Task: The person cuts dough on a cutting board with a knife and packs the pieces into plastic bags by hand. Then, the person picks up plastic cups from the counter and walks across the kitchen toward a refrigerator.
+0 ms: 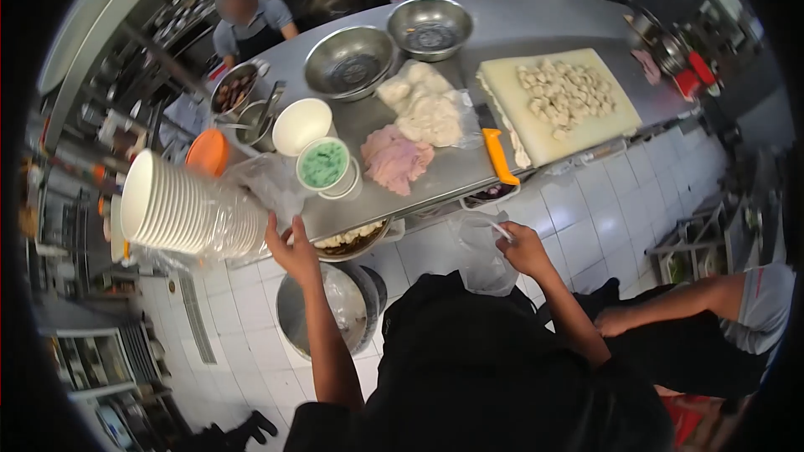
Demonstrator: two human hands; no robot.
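Observation:
My left hand (291, 253) is open, thumb and fingers apart, at the table edge beside a sleeve of stacked white paper tubs (180, 209). Whether its fingertips touch the plastic wrap I cannot tell. Closed fingers of my right hand (525, 251) grip a clear plastic bag (486, 255), which hangs in front of my body. A thin white end sticks out at those fingers; its kind is unclear. Between the hands, farther back on the table, stand a tub with green contents (323, 164) and a white tub (303, 125). A pink cloth (397, 159) lies beside them.
Steel bowls (348, 63) stand at the back. Pale chunks (569, 94) cover a white cutting board (494, 84), with an orange-handled knife (500, 157) beside it. Below are a food-filled pan (352, 241) and a large steel pot (293, 318). A co-worker's arm (678, 305) is at right.

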